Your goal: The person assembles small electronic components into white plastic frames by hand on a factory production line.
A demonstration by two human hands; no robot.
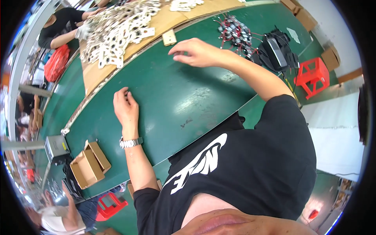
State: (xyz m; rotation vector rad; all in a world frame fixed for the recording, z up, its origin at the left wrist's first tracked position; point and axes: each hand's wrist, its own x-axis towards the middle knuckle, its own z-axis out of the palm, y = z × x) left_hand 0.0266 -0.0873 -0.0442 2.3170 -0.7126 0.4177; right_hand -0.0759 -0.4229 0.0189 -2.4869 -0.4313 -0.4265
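Note:
My left hand [126, 106] is over the green tabletop [164, 105], its fingers loosely bent and a small gap at the thumb; I see nothing in it. Farther right, my right hand [194, 53] reaches across the table with fingers stretched forward and the thumb apart, also holding nothing visible. Just beyond its fingertips lies a small cream block [169, 38] with holes, which the hand does not touch. A large heap of white flat parts with dark round centres [121, 33] covers the cardboard sheet [91, 76] at the far left.
A tangle of small silvery parts with red wires [237, 33] lies at the far right, beside a black bag [278, 51]. An open cardboard box [87, 168] stands at the left. A gloved co-worker's hand [82, 32] touches the heap. Red stools [313, 76] stand beside the table.

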